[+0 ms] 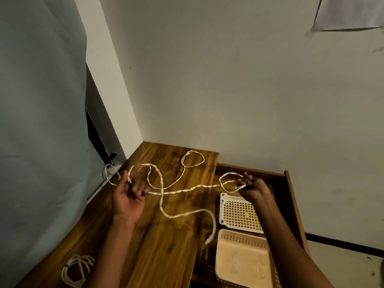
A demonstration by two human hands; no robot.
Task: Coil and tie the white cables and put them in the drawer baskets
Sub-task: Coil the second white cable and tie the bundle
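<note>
A long white braided cable (182, 190) stretches taut between my two hands above the wooden tabletop (145, 235). My left hand (129, 197) grips it at the left, fingers curled round it. My right hand (252, 187) pinches a small loop of it over the open drawer (291, 190). The rest of the cable snakes loosely over the table, with a loop (192, 159) at the far end and a free end (209, 239) hanging near the drawer. A coiled white cable (77, 270) lies at the table's near left corner.
Inside the drawer sit a white lattice basket (239, 214) and a cream basket (243, 258) nearer to me. A grey curtain (41, 121) hangs at the left; a thin white cord (110, 173) dangles by the table's left edge. Pale walls stand behind.
</note>
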